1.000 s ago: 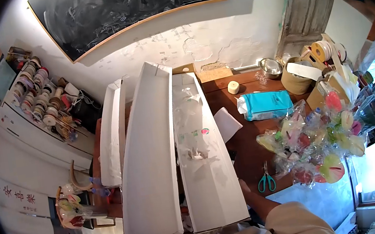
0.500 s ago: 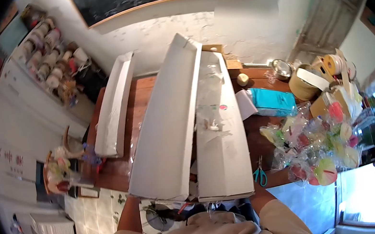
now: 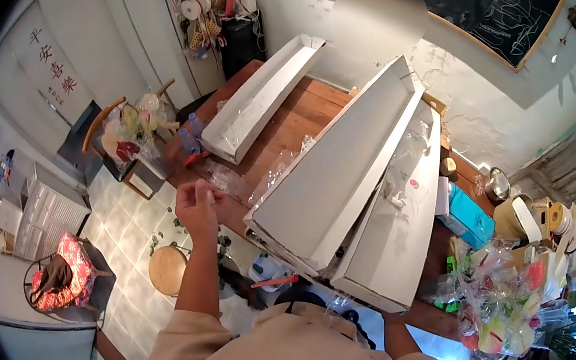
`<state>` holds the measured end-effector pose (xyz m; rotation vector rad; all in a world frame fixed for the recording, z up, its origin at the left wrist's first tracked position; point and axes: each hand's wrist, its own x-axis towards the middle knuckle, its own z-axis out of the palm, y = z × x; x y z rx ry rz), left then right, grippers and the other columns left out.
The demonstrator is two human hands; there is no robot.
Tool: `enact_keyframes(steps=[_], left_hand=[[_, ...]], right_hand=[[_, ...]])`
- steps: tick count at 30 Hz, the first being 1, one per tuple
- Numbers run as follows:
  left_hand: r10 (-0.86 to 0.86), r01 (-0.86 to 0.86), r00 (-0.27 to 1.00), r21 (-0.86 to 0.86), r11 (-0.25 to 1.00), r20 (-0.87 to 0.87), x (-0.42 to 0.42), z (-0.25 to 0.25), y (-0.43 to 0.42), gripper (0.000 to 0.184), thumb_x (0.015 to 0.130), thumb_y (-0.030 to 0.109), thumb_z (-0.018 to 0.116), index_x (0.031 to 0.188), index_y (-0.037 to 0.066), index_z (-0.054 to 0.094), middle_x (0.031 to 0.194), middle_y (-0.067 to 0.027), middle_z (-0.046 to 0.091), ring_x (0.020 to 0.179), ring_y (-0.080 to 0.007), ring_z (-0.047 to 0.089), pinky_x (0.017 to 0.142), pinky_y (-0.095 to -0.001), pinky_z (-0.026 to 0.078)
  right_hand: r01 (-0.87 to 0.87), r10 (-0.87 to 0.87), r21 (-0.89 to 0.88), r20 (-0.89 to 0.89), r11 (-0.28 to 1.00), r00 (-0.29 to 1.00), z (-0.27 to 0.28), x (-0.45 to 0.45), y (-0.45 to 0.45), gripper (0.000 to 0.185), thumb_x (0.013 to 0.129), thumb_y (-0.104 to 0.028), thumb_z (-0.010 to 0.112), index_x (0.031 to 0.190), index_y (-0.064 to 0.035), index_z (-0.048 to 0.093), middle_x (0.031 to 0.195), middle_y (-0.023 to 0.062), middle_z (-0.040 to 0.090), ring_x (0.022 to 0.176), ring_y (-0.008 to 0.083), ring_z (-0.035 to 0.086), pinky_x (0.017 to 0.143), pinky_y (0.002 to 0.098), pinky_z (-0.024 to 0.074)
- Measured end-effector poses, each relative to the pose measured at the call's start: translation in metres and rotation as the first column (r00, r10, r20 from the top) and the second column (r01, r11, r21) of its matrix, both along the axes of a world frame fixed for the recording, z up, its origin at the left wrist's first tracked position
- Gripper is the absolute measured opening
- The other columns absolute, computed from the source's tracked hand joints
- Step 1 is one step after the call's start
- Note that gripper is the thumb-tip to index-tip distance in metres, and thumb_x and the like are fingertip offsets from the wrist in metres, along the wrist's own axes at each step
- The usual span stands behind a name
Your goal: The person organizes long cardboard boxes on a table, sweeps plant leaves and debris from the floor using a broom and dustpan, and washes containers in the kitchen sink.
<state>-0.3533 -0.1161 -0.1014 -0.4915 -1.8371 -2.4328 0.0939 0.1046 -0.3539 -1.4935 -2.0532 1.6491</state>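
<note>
My left hand is raised off the left front corner of a long white cardboard box. Its fingers are curled together; whatever they may hold is too small to make out. The box tray lies tilted across the table, its near end toward my body. Alongside it on the right is a second long white box with clear plastic film and a small pink spot inside. My right forearm reaches under the near end of this second box, which hides the hand and its fingers.
A third white box lies on the wooden table at the far left, near crumpled clear film. To the right are a turquoise pack, a steel bowl and wrapped flowers. A round stool stands on the floor.
My view has turned to the left. My left hand, hidden behind the big box before, has come out to its left side with fingers curled. The right hand is still hidden.
</note>
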Motion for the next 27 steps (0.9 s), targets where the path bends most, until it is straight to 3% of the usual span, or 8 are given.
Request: enact_keyframes(steps=[2, 4, 6, 12, 15, 19, 22, 27], left_hand=[[-0.152, 0.178, 0.954, 0.08, 0.981, -0.257, 0.031, 0.04, 0.016, 0.023, 0.096, 0.026, 0.057, 0.089, 0.004, 0.055, 0.086, -0.0089, 0.061, 0.072, -0.0182, 0.063, 0.061, -0.0305, 0.052], [-0.247, 0.107, 0.664, -0.237, 0.965, -0.705, 0.05, 0.064, 0.035, 0.035, 0.097, 0.036, 0.051, 0.086, 0.003, 0.056, 0.083, -0.0125, 0.059, 0.077, -0.0241, 0.06, 0.068, -0.0381, 0.048], [-0.514, -0.052, 0.358, -0.566, 0.823, -0.779, 0.065, 0.089, 0.054, 0.042, 0.094, 0.044, 0.05, 0.09, 0.003, 0.059, 0.081, -0.0156, 0.056, 0.084, -0.0296, 0.055, 0.079, -0.0437, 0.041], [-0.802, -0.277, 0.342, -0.869, 0.411, -0.489, 0.09, 0.061, 0.079, 0.035, 0.087, 0.041, 0.06, 0.092, 0.006, 0.059, 0.084, -0.0139, 0.062, 0.087, -0.0308, 0.059, 0.08, -0.0438, 0.043], [-0.839, -0.156, 0.496, -0.974, 0.166, -0.222, 0.092, 0.056, 0.081, 0.028, 0.083, 0.033, 0.063, 0.089, 0.006, 0.058, 0.081, -0.0139, 0.062, 0.084, -0.0362, 0.061, 0.074, -0.048, 0.047], [-0.885, -0.17, 0.419, -0.975, 0.144, -0.204, 0.094, 0.04, 0.079, 0.024, 0.08, 0.026, 0.066, 0.079, 0.003, 0.06, 0.079, -0.0163, 0.064, 0.08, -0.036, 0.064, 0.071, -0.0487, 0.049], [-0.844, -0.097, 0.53, -0.982, -0.161, 0.086, 0.113, 0.057, 0.084, 0.021, 0.081, 0.025, 0.066, 0.079, 0.005, 0.065, 0.08, -0.0155, 0.066, 0.08, -0.0345, 0.066, 0.072, -0.0465, 0.051], [-0.864, -0.073, 0.502, -0.994, -0.079, 0.031, 0.121, 0.056, 0.082, 0.019, 0.077, 0.022, 0.066, 0.077, 0.004, 0.07, 0.079, -0.0174, 0.067, 0.08, -0.0354, 0.065, 0.075, -0.0462, 0.051]], right_hand=[[0.002, -0.002, -0.014, -0.008, 1.0, 1.0, 0.0, -0.001, -0.002, 0.03, 0.094, -0.028, 0.051, 0.106, -0.0031, 0.063, 0.087, 0.0152, 0.066, 0.073, 0.0262, 0.065, 0.062, 0.0351, 0.0524], [0.01, -0.011, -0.027, -0.021, 1.0, 1.0, 0.0, -0.001, -0.005, 0.03, 0.095, -0.028, 0.051, 0.105, -0.0032, 0.063, 0.085, 0.0143, 0.067, 0.071, 0.0249, 0.066, 0.06, 0.0342, 0.0523], [0.028, -0.029, -0.054, -0.027, 0.998, 0.999, 0.0, 0.005, -0.012, 0.03, 0.095, -0.028, 0.05, 0.104, -0.0034, 0.064, 0.084, 0.0133, 0.067, 0.07, 0.0235, 0.066, 0.059, 0.0333, 0.0523], [0.179, -0.184, -0.064, -0.087, 0.982, 0.979, -0.036, 0.05, -0.04, 0.032, 0.096, -0.029, 0.054, 0.108, -0.0011, 0.063, 0.077, 0.0122, 0.067, 0.059, 0.0158, 0.064, 0.048, 0.0277, 0.0487], [0.304, -0.321, -0.183, -0.072, 0.935, 0.944, -0.027, 0.067, -0.057, 0.031, 0.093, -0.024, 0.059, 0.107, 0.0025, 0.063, 0.077, 0.0149, 0.068, 0.058, 0.0193, 0.065, 0.049, 0.0295, 0.0508], [0.303, -0.303, -0.171, 0.028, 0.937, 0.953, -0.049, 0.118, -0.075, 0.028, 0.092, -0.017, 0.059, 0.098, 0.0094, 0.062, 0.079, 0.0175, 0.068, 0.059, 0.0222, 0.066, 0.051, 0.0306, 0.0527], [0.379, -0.373, -0.191, 0.07, 0.905, 0.925, -0.048, 0.14, -0.081, 0.025, 0.091, -0.015, 0.059, 0.096, 0.0094, 0.063, 0.079, 0.0181, 0.068, 0.06, 0.0223, 0.066, 0.051, 0.0309, 0.0529], [0.397, -0.402, 0.071, 0.083, 0.915, 0.912, -0.063, 0.164, -0.072, 0.028, 0.085, -0.019, 0.064, 0.095, 0.0064, 0.065, 0.077, 0.0206, 0.068, 0.066, 0.031, 0.067, 0.06, 0.0393, 0.055]])
